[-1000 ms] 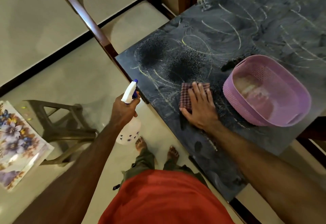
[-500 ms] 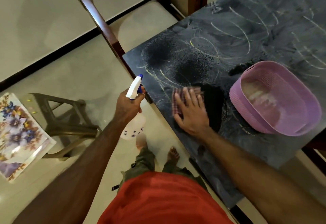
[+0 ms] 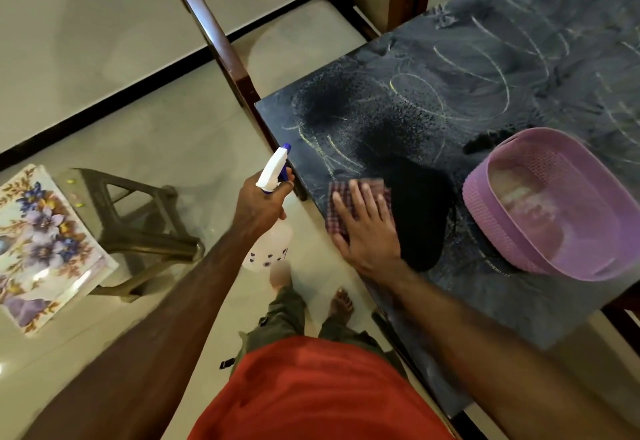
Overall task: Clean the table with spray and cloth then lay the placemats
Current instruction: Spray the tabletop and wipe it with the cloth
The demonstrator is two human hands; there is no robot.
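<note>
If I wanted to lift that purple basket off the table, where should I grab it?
Probably by the slot handle at the far end of the purple basket, reaching down from above, with the other hand on the near rim. It sits upright and open on the table, and its woven walls flare outward, so the sides would likely slip. The near end's handle isn't clear.

Dim, warm indoor light; soft glare on the floor left of the fingers, wide-angle bending at the edges, slight blur throughout.
</note>
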